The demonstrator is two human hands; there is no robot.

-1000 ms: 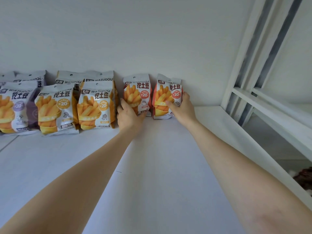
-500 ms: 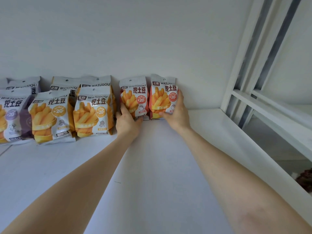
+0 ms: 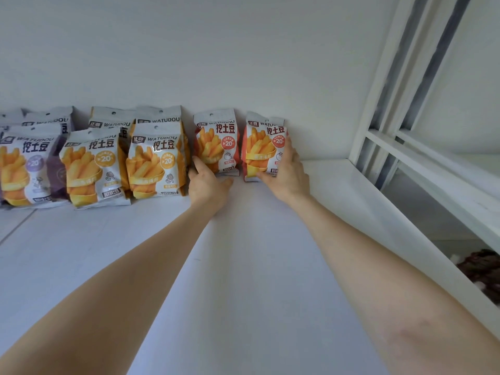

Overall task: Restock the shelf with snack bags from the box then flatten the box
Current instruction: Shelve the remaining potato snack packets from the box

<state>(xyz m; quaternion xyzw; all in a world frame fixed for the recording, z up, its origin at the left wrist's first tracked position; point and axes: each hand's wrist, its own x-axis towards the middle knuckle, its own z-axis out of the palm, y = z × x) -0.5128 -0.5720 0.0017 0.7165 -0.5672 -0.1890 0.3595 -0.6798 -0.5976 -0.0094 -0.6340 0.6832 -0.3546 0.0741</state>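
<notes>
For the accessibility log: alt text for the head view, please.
Two bare hands set red snack bags upright against the back wall of a white shelf: left hand at one red bag, right hand gripping another. Yellow bags and purple bags stand further left.

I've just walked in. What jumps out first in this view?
A row of bright snack bags with pictures of fries stands against the back wall of a white shelf. Two bare arms reach in: the left hand touches the base of one red bag, while the right hand cups the last red bag, nearest the white frame.
</notes>
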